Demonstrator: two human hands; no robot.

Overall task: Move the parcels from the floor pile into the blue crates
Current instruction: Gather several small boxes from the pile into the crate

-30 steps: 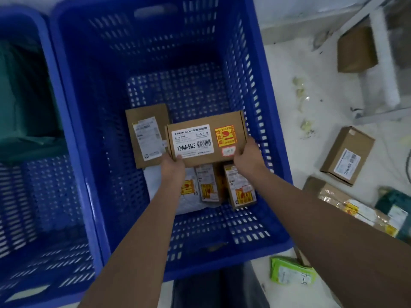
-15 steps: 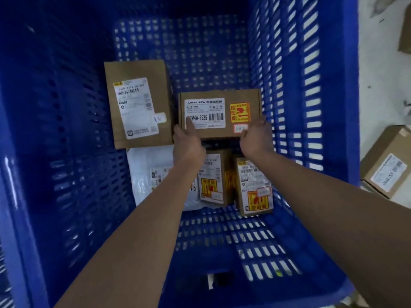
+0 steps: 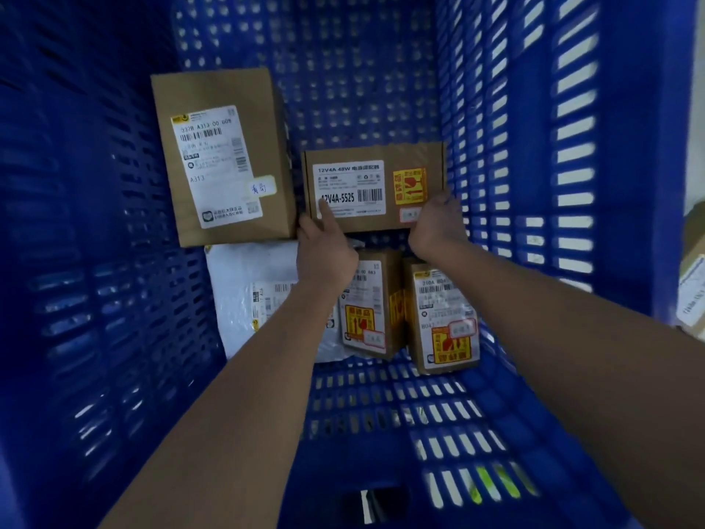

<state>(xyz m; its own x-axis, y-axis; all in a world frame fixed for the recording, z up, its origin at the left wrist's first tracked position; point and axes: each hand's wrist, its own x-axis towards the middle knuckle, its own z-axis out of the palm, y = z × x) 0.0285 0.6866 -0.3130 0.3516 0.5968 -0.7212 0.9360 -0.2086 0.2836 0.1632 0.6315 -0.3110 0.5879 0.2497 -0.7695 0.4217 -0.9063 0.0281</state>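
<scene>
Both arms reach deep into a blue slatted crate (image 3: 385,410). A flat brown box labelled 12V4A-5525 (image 3: 375,173) lies low near the crate floor by the right wall. My left hand (image 3: 324,250) grips its near left corner, thumb on the label. My right hand (image 3: 437,223) holds its near right corner. A larger brown box with a white label (image 3: 219,158) lies to its left. Below lie a white poly mailer (image 3: 248,295) and two small brown boxes with yellow stickers (image 3: 368,303) (image 3: 444,318).
The crate's walls rise close on the left (image 3: 95,242) and right (image 3: 572,185). Its near floor is bare slats. Outside the crate at the far right edge, part of another brown parcel (image 3: 692,284) shows on the pale floor.
The labelled box has gone from above the crate down to its floor area, right of the larger box. My view has dropped closer into the crate. Both hands kept their hold.
</scene>
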